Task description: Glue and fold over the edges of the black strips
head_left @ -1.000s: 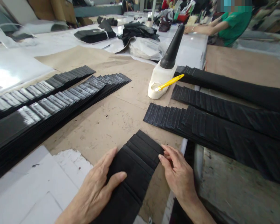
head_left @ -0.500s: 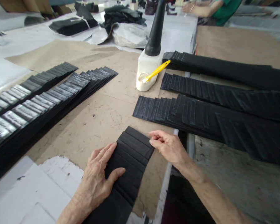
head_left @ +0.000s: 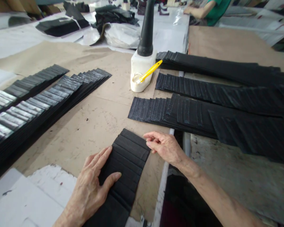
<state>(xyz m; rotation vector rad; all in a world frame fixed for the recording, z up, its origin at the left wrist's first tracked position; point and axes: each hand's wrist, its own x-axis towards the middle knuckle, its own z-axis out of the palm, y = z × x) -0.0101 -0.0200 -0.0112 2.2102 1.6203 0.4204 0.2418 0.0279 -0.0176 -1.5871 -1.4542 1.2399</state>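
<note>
In front of me lies an overlapping stack of black leather-like pieces [head_left: 126, 157], its layers stepped toward the far end. My left hand [head_left: 94, 183] rests on its left side, fingers stretched along the edge and thumb spread across the top. At the upper right corner is my right hand [head_left: 164, 146], thumb and forefinger closed together on the edge of the stack. Beyond them stands a white glue container [head_left: 142, 67] with a tall black cone. A yellow-handled brush [head_left: 151, 71] leans in its small opening, which holds a whitish substance.
Shiny fanned black strips [head_left: 44, 102] lie on the left, and more fanned black strips [head_left: 191, 110] on the right bridge a gap between tables. White sheets [head_left: 30, 195] are at lower left. Farther back are a plastic-wrapped bundle [head_left: 121, 34] and a co-worker's arm [head_left: 201, 12].
The whole view has shifted, so things appear slightly farther left. Both hands keep nearly the same places on the black stack.
</note>
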